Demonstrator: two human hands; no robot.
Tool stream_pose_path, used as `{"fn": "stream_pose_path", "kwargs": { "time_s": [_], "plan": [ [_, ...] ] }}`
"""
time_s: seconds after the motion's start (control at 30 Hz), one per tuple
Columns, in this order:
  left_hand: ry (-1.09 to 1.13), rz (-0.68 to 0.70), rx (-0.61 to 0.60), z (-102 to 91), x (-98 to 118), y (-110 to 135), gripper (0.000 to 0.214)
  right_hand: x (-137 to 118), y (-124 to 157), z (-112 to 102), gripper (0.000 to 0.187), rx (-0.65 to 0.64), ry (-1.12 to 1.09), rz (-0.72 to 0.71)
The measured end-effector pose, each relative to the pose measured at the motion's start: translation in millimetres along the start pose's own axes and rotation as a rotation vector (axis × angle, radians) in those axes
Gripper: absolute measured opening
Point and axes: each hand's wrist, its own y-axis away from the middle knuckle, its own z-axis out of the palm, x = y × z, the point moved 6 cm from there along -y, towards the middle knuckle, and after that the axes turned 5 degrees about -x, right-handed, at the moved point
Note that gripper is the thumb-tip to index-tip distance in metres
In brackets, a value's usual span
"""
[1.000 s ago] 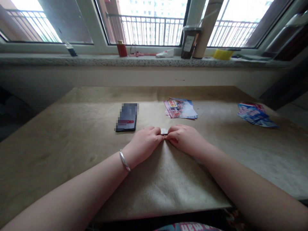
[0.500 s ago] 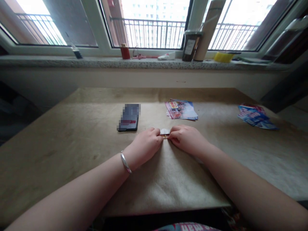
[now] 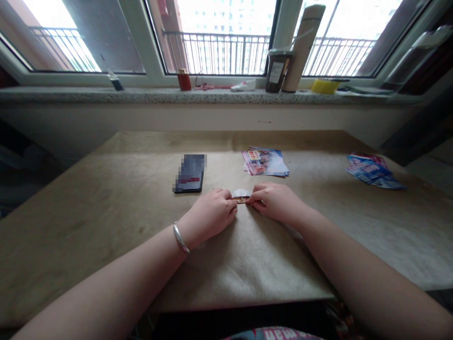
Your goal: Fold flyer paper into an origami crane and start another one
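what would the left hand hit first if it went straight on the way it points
Beyond the paper it pinches, the left hand would likely meet the right hand first, though exact depth is unclear.

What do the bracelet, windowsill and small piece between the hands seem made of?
Bracelet: probably polished metal, silvery with bright highlights. Windowsill: likely granite or similar stone, from its grey speckles; finish unclear. Small piece: perhaps matte paper, given its thin white flap.

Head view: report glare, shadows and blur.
Head view: windows blown out nearly white; soft shadows on the tabletop beside the left hand and right hand; pixelation hides most of the phone; detail on the paper piece too fine to make out.
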Motion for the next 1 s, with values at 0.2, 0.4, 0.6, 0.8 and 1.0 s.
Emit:
{"fn": "stream_pose_path", "kwargs": {
  "time_s": [0.2, 0.4, 0.6, 0.8, 1.0],
  "plan": [
    [-0.020, -0.011, 0.001, -1.9, 2.2, 2.3, 0.022, -3.1, 3.8, -1.7, 0.023, 0.002, 0.003, 0.009],
    [-0.019, -0.038, 0.007, -0.7, 3.7, 5.2, 0.024, -4.1, 7.9, -0.3, 0.022, 0.009, -0.044, 0.026],
    [-0.017, -0.042, 0.046, 0.1, 2.9, 7.6, 0.028, -7.8, 13.7, -3.0, 0.023, 0.026, -0.012, 0.010],
    [-0.006, -0.039, 0.041, -0.9, 4.7, 11.9, 0.028, -10.3, 19.6, -4.5, 0.022, 0.010, 0.016, 0.030],
    [0.051, -0.012, 0.026, -2.0, 1.3, 11.1, 0.023, 0.8, 17.6, -3.9, 0.018, 0.005, -0.069, 0.025]
  ]
}}
